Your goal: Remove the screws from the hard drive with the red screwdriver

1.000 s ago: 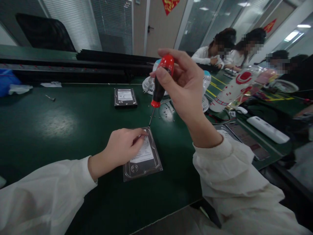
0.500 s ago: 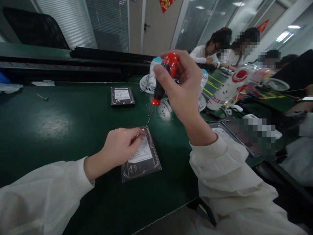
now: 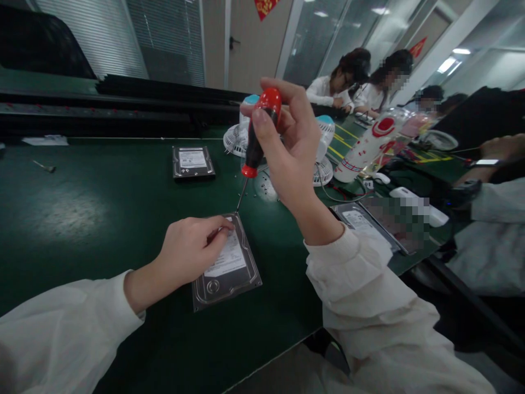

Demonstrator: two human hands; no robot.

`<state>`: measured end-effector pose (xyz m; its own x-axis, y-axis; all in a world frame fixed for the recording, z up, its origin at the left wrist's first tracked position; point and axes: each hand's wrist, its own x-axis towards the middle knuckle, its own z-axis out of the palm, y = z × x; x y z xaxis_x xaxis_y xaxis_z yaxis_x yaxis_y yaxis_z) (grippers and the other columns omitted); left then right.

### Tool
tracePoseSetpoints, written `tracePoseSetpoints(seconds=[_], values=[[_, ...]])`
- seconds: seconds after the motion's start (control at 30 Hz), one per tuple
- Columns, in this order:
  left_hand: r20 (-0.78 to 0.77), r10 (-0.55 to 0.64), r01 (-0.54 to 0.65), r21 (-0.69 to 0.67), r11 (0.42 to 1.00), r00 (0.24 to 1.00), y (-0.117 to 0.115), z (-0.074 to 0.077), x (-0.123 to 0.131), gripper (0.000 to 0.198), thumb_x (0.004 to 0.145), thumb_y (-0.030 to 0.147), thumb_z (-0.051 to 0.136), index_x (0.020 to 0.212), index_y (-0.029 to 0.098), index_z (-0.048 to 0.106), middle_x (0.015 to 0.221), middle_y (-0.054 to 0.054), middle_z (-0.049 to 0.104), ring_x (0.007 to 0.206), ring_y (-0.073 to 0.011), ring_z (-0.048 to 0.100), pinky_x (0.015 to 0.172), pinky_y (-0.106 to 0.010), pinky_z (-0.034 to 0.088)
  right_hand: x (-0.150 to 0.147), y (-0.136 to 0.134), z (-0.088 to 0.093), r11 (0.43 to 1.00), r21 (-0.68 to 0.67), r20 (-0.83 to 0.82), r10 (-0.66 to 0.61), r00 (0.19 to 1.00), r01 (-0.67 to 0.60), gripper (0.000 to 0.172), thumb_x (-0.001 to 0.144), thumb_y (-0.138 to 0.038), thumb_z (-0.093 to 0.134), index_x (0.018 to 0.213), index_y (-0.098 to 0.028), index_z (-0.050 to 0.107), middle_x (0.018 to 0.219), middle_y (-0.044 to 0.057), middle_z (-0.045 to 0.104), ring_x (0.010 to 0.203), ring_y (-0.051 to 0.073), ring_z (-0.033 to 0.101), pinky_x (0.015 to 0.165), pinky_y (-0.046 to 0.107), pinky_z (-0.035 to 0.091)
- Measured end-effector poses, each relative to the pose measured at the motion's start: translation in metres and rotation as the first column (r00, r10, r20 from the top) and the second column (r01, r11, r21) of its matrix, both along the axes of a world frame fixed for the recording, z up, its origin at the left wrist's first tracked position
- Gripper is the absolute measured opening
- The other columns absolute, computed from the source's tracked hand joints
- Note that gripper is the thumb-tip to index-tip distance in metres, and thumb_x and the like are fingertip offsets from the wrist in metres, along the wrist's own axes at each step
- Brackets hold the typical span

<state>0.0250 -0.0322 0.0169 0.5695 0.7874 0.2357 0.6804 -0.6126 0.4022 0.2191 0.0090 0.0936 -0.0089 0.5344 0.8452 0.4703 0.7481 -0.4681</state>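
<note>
A silver hard drive (image 3: 229, 268) with a white label lies flat on the dark green table (image 3: 102, 208) in front of me. My left hand (image 3: 188, 249) rests on its upper left part, fingers curled and pressing down on it. My right hand (image 3: 289, 148) is wrapped round a red and black screwdriver (image 3: 256, 139), held upright and tilted. Its thin tip touches the drive's far corner, just beyond my left fingertips.
A second hard drive (image 3: 192, 161) lies farther back. Small white fans (image 3: 324, 145) and loose screws (image 3: 264, 189) sit behind the screwdriver. A white bottle (image 3: 363, 150), another drive (image 3: 361, 219) and a co-worker's sleeve (image 3: 492, 202) are at right. Other people sit at the far end.
The camera has swung slightly, shifting everything left in view. Both hands keep their hold, and the screwdriver stays on the drive's far corner.
</note>
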Motion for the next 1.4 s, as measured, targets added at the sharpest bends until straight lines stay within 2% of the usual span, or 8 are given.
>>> tracePoseSetpoints(seconds=[0.23, 0.37, 0.6, 0.83, 1.03, 1.17, 1.27, 1.4], values=[[0.003, 0.002, -0.002, 0.000, 1.000, 1.000, 0.000, 0.001, 0.000, 0.036, 0.097, 0.034, 0.044, 0.104, 0.022, 0.078, 0.072, -0.001, 0.073, 0.060, -0.0171, 0.064, 0.055, -0.026, 0.044, -0.007, -0.008, 0.010, 0.990, 0.041, 0.025, -0.133, 0.991, 0.132, 0.021, 0.091, -0.035, 0.061, 0.103, -0.022, 0.049, 0.096, 0.001, 0.061, 0.085, 0.010, 0.058, 0.083, 0.025, 0.049], [-0.004, 0.000, 0.000, -0.002, 1.000, 1.000, 0.000, 0.001, 0.000, 0.037, 0.097, 0.034, 0.044, 0.105, 0.023, 0.078, 0.071, 0.000, 0.073, 0.060, -0.0172, 0.064, 0.056, -0.027, 0.046, -0.005, -0.001, 0.027, 0.994, 0.046, 0.226, -0.107, 0.968, 0.100, 0.018, 0.094, -0.035, 0.057, 0.100, -0.018, 0.056, 0.100, 0.002, 0.067, 0.093, 0.010, 0.061, 0.086, 0.026, 0.050], [0.000, 0.000, 0.000, -0.026, 1.000, 1.000, 0.001, 0.000, 0.000, 0.036, 0.097, 0.036, 0.045, 0.105, 0.023, 0.077, 0.075, 0.000, 0.075, 0.060, -0.0165, 0.064, 0.059, -0.027, 0.047, 0.005, -0.013, 0.066, 0.977, -0.022, 0.520, -0.169, 0.837, 0.210, 0.029, 0.085, -0.042, 0.065, 0.092, -0.014, 0.069, 0.072, 0.002, 0.057, 0.073, 0.016, 0.054, 0.082, 0.036, 0.048], [0.021, -0.001, 0.002, -0.040, 0.999, 1.000, 0.000, 0.001, -0.001, 0.036, 0.097, 0.036, 0.044, 0.104, 0.023, 0.078, 0.064, 0.002, 0.069, 0.052, -0.0147, 0.058, 0.054, -0.027, 0.040, 0.008, -0.033, 0.104, 0.876, -0.165, 0.813, -0.140, 0.566, 0.453, 0.027, 0.088, -0.035, 0.061, 0.111, -0.021, 0.066, 0.082, 0.004, 0.060, 0.083, 0.019, 0.059, 0.089, 0.037, 0.048], [-0.006, 0.016, -0.016, -0.049, 0.999, 1.000, -0.001, 0.006, 0.002, 0.036, 0.096, 0.036, 0.044, 0.103, 0.025, 0.077, 0.062, 0.003, 0.068, 0.053, -0.0158, 0.058, 0.055, -0.029, 0.039, 0.012, -0.028, 0.109, 0.754, -0.176, 0.760, -0.305, 0.574, 0.632, 0.028, 0.077, -0.046, 0.073, 0.081, -0.024, 0.057, 0.082, 0.005, 0.054, 0.097, 0.026, 0.060, 0.089, 0.039, 0.047], [-0.011, 0.023, -0.023, -0.043, 0.999, 1.000, -0.001, 0.007, 0.006, 0.035, 0.096, 0.036, 0.045, 0.103, 0.025, 0.078, 0.059, 0.003, 0.067, 0.052, -0.0160, 0.059, 0.055, -0.029, 0.038, 0.011, -0.028, 0.107, 0.815, -0.188, 0.779, -0.216, 0.589, 0.548, 0.035, 0.080, -0.056, 0.069, 0.077, -0.024, 0.055, 0.082, 0.005, 0.056, 0.097, 0.025, 0.060, 0.090, 0.040, 0.047], [-0.002, 0.012, -0.012, -0.036, 0.999, 1.000, -0.001, 0.004, 0.006, 0.035, 0.096, 0.037, 0.045, 0.103, 0.026, 0.077, 0.059, 0.003, 0.068, 0.052, -0.0155, 0.060, 0.055, -0.029, 0.039, 0.009, -0.032, 0.108, 0.875, -0.227, 0.794, -0.087, 0.601, 0.427, 0.022, 0.085, -0.043, 0.067, 0.100, -0.027, 0.064, 0.097, 0.004, 0.064, 0.102, 0.023, 0.061, 0.093, 0.037, 0.048], [-0.007, 0.017, -0.017, -0.024, 1.000, 1.000, 0.001, -0.001, 0.004, 0.035, 0.095, 0.038, 0.046, 0.104, 0.026, 0.078, 0.063, 0.003, 0.070, 0.053, -0.0160, 0.061, 0.056, -0.029, 0.040, 0.003, -0.037, 0.108, 0.891, -0.228, 0.811, -0.049, 0.582, 0.394, 0.029, 0.092, -0.037, 0.057, 0.119, -0.026, 0.062, 0.108, 0.003, 0.065, 0.108, 0.020, 0.062, 0.103, 0.034, 0.049]])
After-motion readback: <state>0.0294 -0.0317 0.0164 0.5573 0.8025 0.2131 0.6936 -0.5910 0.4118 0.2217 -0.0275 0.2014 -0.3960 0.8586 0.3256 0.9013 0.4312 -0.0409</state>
